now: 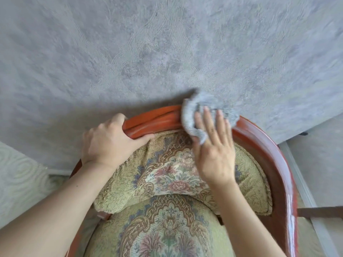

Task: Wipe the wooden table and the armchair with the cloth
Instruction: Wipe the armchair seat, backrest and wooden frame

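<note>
The armchair has a glossy reddish-brown curved wooden frame (pixel 269 154) and green floral tapestry upholstery (pixel 172 175). A grey fluffy cloth (pixel 193 112) lies over the top rail of the backrest. My right hand (pixel 213 149) presses flat on the cloth, fingers spread, and looks blurred. My left hand (pixel 109 140) grips the top rail to the left of the cloth, thumb on the inner side against the upholstery. The wooden table is not in view.
A grey patterned wall (pixel 167 52) stands close behind the chair. A white baseboard (pixel 300 175) and pale floor run along the right. A dark wooden bar (pixel 319 211) juts in at the right edge.
</note>
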Action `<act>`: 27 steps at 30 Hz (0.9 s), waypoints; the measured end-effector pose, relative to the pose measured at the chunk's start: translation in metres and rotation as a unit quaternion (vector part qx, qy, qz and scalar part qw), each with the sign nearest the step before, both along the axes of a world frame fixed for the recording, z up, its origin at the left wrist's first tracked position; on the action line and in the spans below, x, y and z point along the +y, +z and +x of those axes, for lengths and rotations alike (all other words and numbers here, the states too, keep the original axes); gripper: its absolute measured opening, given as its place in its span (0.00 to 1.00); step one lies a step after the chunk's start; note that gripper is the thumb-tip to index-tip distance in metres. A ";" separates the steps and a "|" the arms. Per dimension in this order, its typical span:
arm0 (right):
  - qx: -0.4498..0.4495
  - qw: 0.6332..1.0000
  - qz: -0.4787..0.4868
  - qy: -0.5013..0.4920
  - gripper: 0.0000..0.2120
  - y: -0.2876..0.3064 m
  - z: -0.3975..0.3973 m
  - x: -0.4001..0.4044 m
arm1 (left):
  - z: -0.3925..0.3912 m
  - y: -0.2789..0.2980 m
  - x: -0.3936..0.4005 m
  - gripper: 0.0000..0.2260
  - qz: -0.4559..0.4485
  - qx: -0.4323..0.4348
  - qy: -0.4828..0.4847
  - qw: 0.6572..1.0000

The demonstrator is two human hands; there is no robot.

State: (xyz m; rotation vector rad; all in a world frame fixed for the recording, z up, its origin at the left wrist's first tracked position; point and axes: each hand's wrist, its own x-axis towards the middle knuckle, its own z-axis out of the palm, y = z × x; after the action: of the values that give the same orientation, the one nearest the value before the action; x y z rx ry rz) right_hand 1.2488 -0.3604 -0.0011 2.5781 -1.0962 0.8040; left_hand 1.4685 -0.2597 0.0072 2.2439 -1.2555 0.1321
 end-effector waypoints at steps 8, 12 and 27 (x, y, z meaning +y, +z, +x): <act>-0.198 0.934 0.088 -0.284 0.24 -0.006 -0.102 -0.013 | -0.001 -0.001 0.000 0.27 0.001 -0.001 -0.003 1.000; -0.260 0.917 0.086 -0.291 0.25 -0.006 -0.052 -0.005 | -0.001 -0.002 -0.001 0.30 0.008 0.004 0.004 1.000; -0.026 0.999 0.025 0.012 0.26 -0.011 0.029 0.022 | 0.002 -0.005 0.000 0.35 0.023 0.004 0.009 1.000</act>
State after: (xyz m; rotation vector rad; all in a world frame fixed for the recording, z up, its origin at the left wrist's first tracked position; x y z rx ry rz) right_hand 1.2782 -0.3383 -0.0118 2.6303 -1.1144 0.8657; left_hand 1.4704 -0.2601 0.0023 2.2923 -1.2461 0.1022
